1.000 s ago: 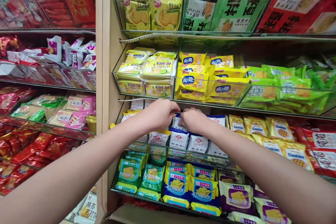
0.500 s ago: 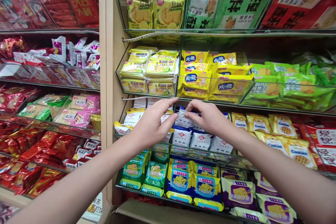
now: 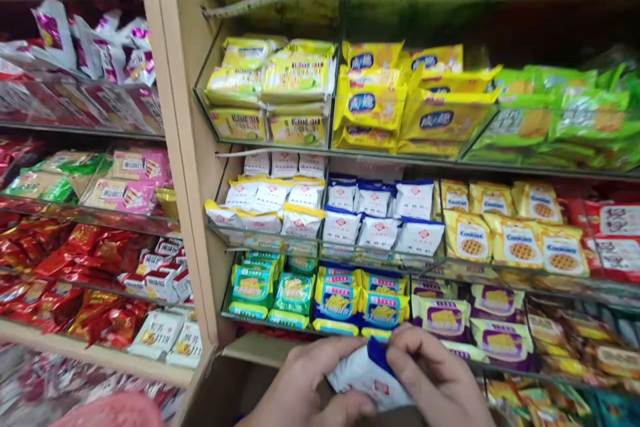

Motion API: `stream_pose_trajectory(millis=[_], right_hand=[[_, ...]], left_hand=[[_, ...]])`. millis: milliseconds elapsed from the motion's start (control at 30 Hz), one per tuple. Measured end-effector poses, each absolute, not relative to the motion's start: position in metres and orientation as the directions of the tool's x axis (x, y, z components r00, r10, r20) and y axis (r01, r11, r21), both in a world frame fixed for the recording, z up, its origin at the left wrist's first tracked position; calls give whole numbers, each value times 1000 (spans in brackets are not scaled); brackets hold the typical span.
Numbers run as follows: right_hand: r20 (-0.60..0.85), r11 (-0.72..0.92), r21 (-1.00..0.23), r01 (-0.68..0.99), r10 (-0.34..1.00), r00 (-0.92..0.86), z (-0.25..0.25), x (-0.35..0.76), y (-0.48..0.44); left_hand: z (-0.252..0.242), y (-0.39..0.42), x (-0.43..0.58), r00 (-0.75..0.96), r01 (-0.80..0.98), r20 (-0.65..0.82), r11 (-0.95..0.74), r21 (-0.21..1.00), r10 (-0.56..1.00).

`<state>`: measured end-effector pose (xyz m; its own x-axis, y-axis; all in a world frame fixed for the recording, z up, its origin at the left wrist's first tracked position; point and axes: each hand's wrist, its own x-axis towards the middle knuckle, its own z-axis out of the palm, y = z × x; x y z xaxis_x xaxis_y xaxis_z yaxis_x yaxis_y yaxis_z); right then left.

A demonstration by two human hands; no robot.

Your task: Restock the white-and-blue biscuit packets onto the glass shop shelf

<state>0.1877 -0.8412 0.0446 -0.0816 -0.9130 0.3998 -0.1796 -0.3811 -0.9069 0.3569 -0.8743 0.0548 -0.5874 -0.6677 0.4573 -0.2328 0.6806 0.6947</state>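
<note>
Low in the view, over an open cardboard box (image 3: 260,351), my left hand (image 3: 315,387) is closed on a white packet with a blue edge (image 3: 373,380). The fingers of my right hand (image 3: 435,373) pinch that same packet at its blue end. The packet lies tilted between both hands. Above them, white packets with blue edges (image 3: 379,233) stand in rows in a clear shelf bin, beside white packets with yellow edges (image 3: 270,197). The inside of the box is mostly dark and partly hidden by my hands.
A wooden post (image 3: 183,147) divides the shelves. Green and blue cracker packs (image 3: 335,300) fill the bin just above the box. Cookie packs (image 3: 517,240) are at the right, red packets (image 3: 95,247) at the left. A blurred pink shape (image 3: 110,410) is at the bottom left.
Both hands have come down from the white packet bin to above the cardboard box, and a white packet now shows between them. The view has tilted lower.
</note>
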Motion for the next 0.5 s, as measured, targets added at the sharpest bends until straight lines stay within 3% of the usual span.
stream_pose_trajectory(millis=[67, 233, 333, 433, 500], right_hand=[[339, -310, -922, -232, -936, -97, 31, 184, -843], [502, -291, -734, -614, -841, -201, 9, 175, -848], [404, -246, -828, -505, -885, -232, 8, 168, -849], [237, -208, -926, -316, -970, -56, 12, 163, -847], [124, -141, -941, -307, -990, 73, 13, 161, -845]], left_hand=[[45, -872, 354, -548, -264, 351, 555, 789, -759], [25, -871, 352, -572, -112, 166, 278, 954, -803], [12, -870, 352, -558, 15, 131, 148, 989, -820], [5, -868, 350, -495, 51, 157, 152, 987, -854], [4, -867, 349, -480, 28, 197, 209, 978, -855]])
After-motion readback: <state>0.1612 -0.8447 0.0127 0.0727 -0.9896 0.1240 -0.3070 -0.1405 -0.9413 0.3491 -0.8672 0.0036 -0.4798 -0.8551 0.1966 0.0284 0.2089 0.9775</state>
